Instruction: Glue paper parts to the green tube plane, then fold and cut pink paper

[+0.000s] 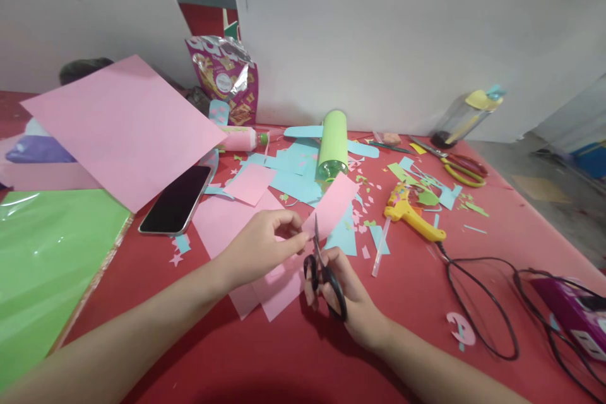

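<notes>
Between thumb and fingers, my left hand (271, 241) pinches the near end of a pink paper strip (337, 199). My right hand (348, 293) has its fingers through the black handles of a pair of scissors (335, 290). The blades point away from me and meet the strip close to my left fingertips; how far they have cut I cannot tell. Under both hands lie pink paper sheets (279, 295). Just beyond, a bottle wrapped in green paper (334, 142) lies on blue paper pieces (293, 173), with a small pink paper rectangle (250, 183) to its left.
A yellow glue gun (414, 214) with a black cord (473, 322) lies right, among paper scraps. Behind it are larger scissors (461, 167) and a clear bottle (466, 117). Left are a phone (177, 201), a big pink sheet (127, 129) and a green pack (52, 265). A snack bag (227, 79) stands behind.
</notes>
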`<state>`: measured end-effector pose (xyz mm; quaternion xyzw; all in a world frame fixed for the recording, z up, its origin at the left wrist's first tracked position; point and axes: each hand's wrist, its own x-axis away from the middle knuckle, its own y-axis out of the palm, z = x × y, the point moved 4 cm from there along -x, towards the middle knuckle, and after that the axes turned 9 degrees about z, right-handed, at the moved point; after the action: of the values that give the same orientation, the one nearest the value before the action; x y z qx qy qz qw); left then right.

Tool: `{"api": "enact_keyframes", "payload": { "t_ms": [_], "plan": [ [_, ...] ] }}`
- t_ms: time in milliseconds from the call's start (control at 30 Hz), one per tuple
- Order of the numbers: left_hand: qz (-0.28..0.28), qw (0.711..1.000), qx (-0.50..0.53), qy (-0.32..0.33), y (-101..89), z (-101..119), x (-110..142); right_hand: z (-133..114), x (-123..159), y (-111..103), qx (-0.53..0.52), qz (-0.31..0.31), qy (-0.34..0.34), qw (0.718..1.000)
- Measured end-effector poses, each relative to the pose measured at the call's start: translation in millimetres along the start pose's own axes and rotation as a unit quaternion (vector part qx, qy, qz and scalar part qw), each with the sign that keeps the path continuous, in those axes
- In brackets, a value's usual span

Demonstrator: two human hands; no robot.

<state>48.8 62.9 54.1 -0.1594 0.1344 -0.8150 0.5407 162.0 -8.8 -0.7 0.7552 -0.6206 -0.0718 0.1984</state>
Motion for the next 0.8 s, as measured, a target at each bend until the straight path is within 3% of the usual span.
{"api": "enact_keyframes", "payload": {
  "t_ms": [800],
  "plan": [
    [0.019, 0.999, -0.022, 0.026, -7.5, 0.3, -1.3, -1.0, -0.8, 1.7, -0.011, 0.031, 0.021, 0.999]
  ]
}}
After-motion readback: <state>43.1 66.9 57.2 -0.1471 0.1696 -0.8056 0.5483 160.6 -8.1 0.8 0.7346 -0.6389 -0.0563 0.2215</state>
